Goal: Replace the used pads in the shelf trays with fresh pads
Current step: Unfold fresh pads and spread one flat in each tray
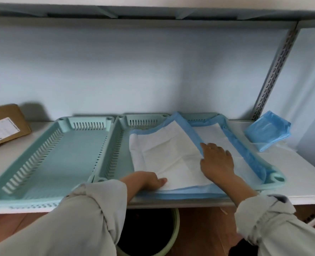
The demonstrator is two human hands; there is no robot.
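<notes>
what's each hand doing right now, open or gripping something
Left hand: resting on the near edge of the pad; whether it pinches it cannot be told.
Right hand: open, flat on the pad, holding nothing.

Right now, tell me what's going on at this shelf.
A person is laying a white pad with a blue border into the middle tray on the shelf. The left hand presses flat on the pad's near edge, and the right hand smooths its right side where it overlaps the right tray, which already holds a pad. The left tray is bare. A folded stack of blue pads lies further right, and a bin stands below.
</notes>
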